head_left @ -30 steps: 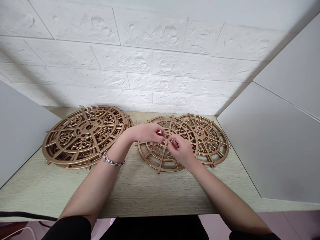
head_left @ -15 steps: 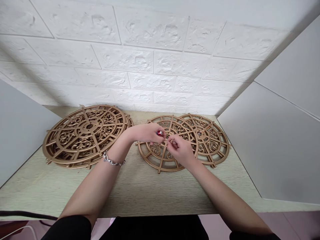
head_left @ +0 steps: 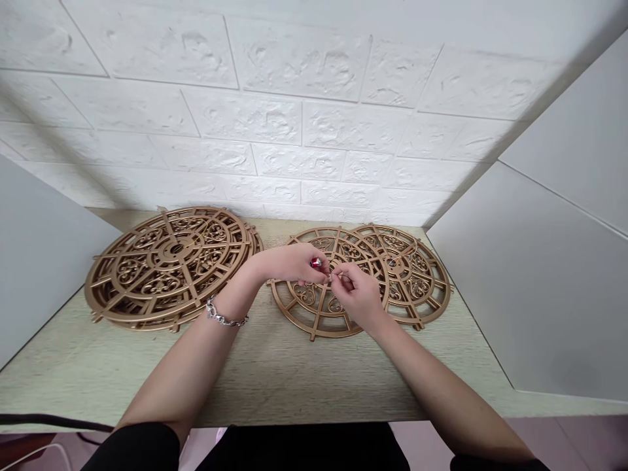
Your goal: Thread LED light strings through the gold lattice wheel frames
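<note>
Over the middle gold openwork disc [head_left: 313,325], my left hand [head_left: 305,263] is closed, with a small red and silver object [head_left: 316,262] showing between its fingers. My right hand [head_left: 356,292] is pinched close beside it, fingertips nearly touching the left ones. A thin strand, like wire or thread, shows faintly at the right fingers; its full course cannot be made out. The middle disc overlaps a second gold disc [head_left: 436,307] to its right, which has a thin loop and a slim stick-like piece near its centre.
A stack of several gold discs [head_left: 171,252] lies at the left on the pale green table [head_left: 294,386]. White brick-patterned wall [head_left: 275,118] stands behind. Grey-white panels [head_left: 549,275] rise at both sides. A black cable [head_left: 53,420] runs along the front left edge.
Both hands have shifted very slightly to the right, and the left fingertips have come closer to the right ones. The discs stay where they were.
</note>
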Demonstrator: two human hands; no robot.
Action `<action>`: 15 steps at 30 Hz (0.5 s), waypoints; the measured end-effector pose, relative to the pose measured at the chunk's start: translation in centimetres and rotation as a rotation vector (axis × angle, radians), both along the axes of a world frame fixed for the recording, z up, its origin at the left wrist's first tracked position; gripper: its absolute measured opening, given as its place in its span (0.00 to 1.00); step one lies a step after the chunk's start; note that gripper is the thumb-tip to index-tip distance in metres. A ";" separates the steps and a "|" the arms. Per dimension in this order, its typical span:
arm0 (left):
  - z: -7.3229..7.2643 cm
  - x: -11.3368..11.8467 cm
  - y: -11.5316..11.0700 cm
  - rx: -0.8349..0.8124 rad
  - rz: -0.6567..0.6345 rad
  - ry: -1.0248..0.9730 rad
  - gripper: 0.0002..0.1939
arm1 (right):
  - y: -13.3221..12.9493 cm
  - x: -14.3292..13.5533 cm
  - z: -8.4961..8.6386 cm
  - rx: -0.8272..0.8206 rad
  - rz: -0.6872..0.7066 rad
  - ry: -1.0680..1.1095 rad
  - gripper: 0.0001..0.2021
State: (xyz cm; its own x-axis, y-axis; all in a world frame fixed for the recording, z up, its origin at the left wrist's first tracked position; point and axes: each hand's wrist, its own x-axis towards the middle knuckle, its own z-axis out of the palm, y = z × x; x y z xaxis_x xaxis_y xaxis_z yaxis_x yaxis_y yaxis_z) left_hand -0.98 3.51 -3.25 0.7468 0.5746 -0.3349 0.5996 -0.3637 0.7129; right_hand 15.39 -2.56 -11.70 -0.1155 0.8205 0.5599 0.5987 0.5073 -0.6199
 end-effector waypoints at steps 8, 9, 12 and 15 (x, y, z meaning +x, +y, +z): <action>0.1 -0.4 0.3 -0.021 0.011 -0.042 0.11 | 0.0 0.0 -0.1 0.053 0.006 -0.010 0.04; 0.1 -0.3 0.2 -0.021 0.014 -0.041 0.11 | 0.0 0.0 -0.1 0.056 0.004 -0.014 0.04; 0.3 -0.2 0.1 -0.014 0.022 -0.034 0.10 | 0.0 0.0 -0.1 0.061 0.003 -0.020 0.03; 0.6 -0.1 0.0 -0.007 0.032 -0.023 0.10 | 0.0 0.0 -0.1 0.054 0.017 -0.018 0.04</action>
